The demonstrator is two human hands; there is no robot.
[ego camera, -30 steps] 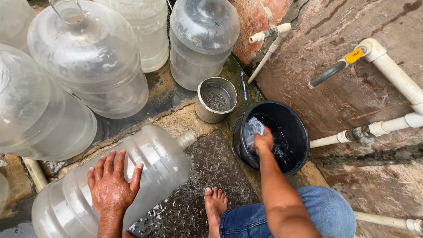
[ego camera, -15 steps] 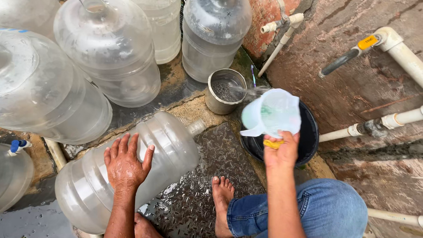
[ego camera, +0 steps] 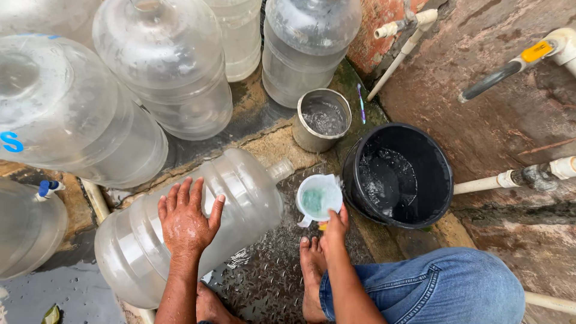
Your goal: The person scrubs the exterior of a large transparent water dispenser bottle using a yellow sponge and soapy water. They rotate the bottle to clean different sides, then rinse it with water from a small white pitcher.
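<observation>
A: Two hands work in the head camera's view, the only view there is. What does each one do?

B: The left hand (ego camera: pixel 187 219) lies flat, fingers spread wide, palm down on the side of a large clear water jug (ego camera: pixel 180 234). It grasps nothing; it presses the jug, likely so the round body cannot roll. The jug lies on its side on wet, patterned ground, its narrow neck (ego camera: pixel 279 170) pointing up and right.

A: And the right?

B: The right hand (ego camera: pixel 335 227) is closed around the handle of a small white scoop cup (ego camera: pixel 320 199). The cup holds water with a greenish tint and sits just beside the jug's neck, between the neck and a black bucket (ego camera: pixel 441 180). Held there, its lip is close to the opening, while the bucket of water stays within easy reach.

A: What surrounds them?

B: A steel pot (ego camera: pixel 312 141) with some water stands just behind the neck, touching nothing I can tell. More clear jugs stand upright at the top; one large one (ego camera: pixel 66 114) leans on the left. White pipes (ego camera: pixel 480 183) run along a rough reddish wall on the right, one tap with a yellow handle (ego camera: pixel 536 51).

A: And the person?

B: Squatting: a knee in blue jeans (ego camera: pixel 444 288) at the bottom right, a bare foot (ego camera: pixel 312 270) on the wet ground beside the jug.
</observation>
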